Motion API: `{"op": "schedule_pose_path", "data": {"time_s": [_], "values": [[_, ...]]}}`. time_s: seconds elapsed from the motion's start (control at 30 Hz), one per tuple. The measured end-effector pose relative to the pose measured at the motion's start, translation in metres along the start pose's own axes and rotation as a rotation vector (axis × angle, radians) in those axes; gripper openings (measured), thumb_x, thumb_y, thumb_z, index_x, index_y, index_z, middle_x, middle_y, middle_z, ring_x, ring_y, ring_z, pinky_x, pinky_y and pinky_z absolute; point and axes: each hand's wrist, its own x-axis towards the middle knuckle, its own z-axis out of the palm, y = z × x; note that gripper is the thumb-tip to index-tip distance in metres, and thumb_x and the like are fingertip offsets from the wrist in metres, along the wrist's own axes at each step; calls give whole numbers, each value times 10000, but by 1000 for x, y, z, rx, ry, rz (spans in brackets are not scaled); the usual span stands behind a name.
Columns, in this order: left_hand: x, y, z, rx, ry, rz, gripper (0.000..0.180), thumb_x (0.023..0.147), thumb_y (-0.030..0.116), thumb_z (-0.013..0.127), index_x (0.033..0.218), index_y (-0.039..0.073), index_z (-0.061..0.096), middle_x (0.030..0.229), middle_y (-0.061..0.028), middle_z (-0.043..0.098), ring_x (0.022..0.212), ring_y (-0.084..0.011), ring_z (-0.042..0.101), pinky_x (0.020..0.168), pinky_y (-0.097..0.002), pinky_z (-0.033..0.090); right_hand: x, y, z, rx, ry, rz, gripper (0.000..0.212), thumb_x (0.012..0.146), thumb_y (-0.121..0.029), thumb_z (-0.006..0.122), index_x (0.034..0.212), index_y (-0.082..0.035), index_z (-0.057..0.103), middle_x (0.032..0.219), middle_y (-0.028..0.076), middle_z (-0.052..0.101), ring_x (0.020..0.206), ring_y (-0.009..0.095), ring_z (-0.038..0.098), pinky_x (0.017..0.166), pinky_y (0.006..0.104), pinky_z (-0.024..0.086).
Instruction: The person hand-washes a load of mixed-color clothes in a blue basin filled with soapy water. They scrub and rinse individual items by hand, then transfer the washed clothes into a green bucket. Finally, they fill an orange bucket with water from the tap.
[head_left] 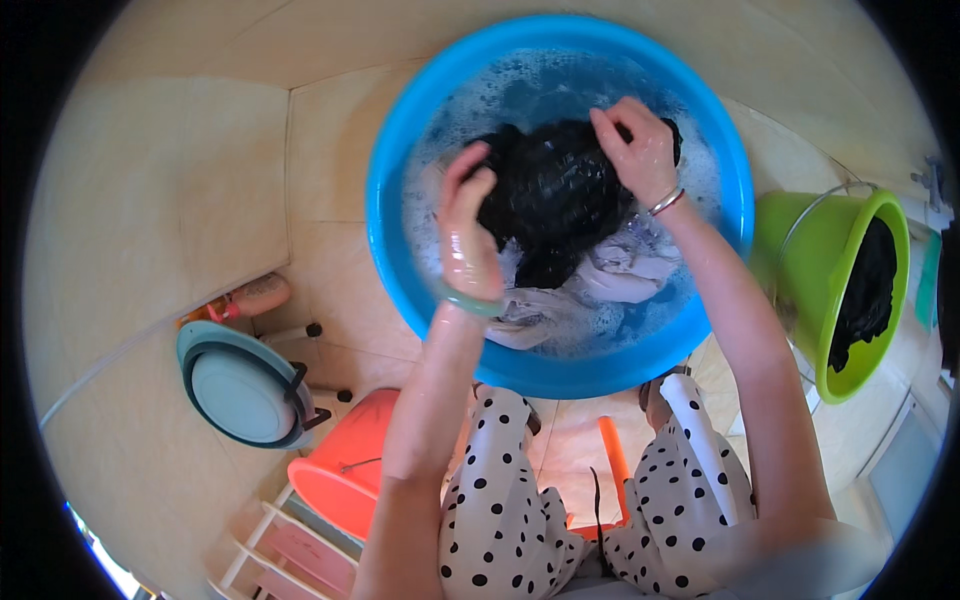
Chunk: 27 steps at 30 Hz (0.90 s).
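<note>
A wet black garment (560, 185) lies bunched up in a large blue basin (382, 215) of sudsy water. At its upper right, my right hand (640, 150) is closed on the cloth with bent fingers; a silver bangle circles that wrist. My left hand (470, 225) is at the garment's left edge, slightly blurred. Its fingers are loosely curled and apart, with no cloth visible between them, and a pale green bangle sits on the wrist. Pale lilac-white cloth (625, 270) floats below the black garment, partly under the water.
A lime green bucket (815, 285) with dark cloth (868, 295) inside stands on the right. At the left are pale blue-green basins (240, 395), a pink bottle (258, 296), an orange-red bucket (335, 480) and a white rack (262, 530). My knees flank the basin's near side.
</note>
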Motion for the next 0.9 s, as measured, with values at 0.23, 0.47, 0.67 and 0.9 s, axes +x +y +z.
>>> {"op": "schedule_pose_path", "data": {"time_s": [0.23,0.47,0.67,0.9], "values": [[6,-12,-24,1382,-101,422,1030,648,510,843,1506,307,312,1572,-264,74,1418,-496,180,1076,-574,308,-28,26,10,-398,-222,112,720,778,-575,697,1374,-233,485,1293,123,503,1173,345,473,945,489,386],[17,-57,-26,1969,-226,390,990,786,323,749,1551,341,120,1596,-228,-3,1405,-454,246,1013,-594,354,-45,56,45,-601,-452,277,822,805,-560,686,1465,-191,363,1270,219,508,1191,379,471,999,565,337],[46,-83,-31,2159,-359,51,835,838,-3,519,1553,248,168,1585,-229,122,1313,-408,419,1031,-474,394,-36,113,66,-334,-703,535,817,784,-514,715,1429,-127,395,1322,241,503,1228,404,458,1010,571,346],[50,-80,-69,1597,-425,87,688,916,310,577,1518,151,286,1504,-198,354,1389,-310,344,1130,-374,304,-15,16,17,433,17,464,502,774,-104,740,1245,-80,570,1209,107,620,1147,247,539,1006,351,417]]}}
